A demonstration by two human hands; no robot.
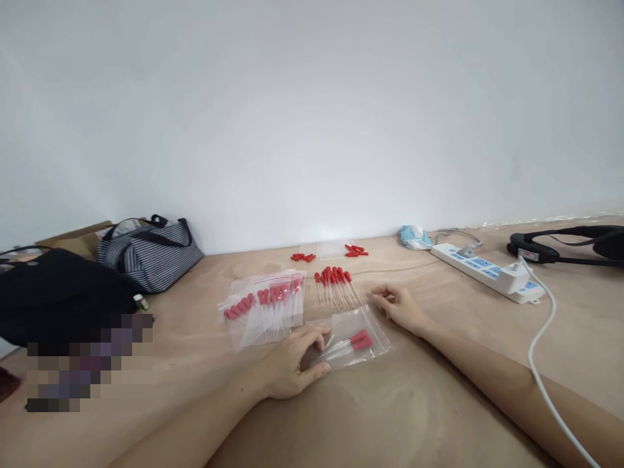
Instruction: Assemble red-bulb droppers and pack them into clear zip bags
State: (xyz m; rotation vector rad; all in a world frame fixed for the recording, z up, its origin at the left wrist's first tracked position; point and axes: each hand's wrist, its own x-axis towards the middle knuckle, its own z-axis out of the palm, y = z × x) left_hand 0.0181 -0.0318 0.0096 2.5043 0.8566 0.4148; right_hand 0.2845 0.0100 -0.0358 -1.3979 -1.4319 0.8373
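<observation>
My left hand (pixel 292 364) presses on the open end of a clear zip bag (pixel 363 338) that lies on the wooden table and holds a few red-capped glass droppers. My right hand (pixel 397 305) rests on the table just right of a loose row of red-capped droppers (pixel 336 285), fingers curled near their tips; whether it pinches one I cannot tell. A stack of filled zip bags (pixel 266 305) lies left of the row. More droppers and red caps (pixel 331 252) lie near the wall.
A striped bag (pixel 146 250) and a black bag (pixel 58 292) sit at the left. A white power strip (pixel 487 270) with a cable, a blue tissue pack (pixel 414 237) and a black headset (pixel 570 244) lie at the right.
</observation>
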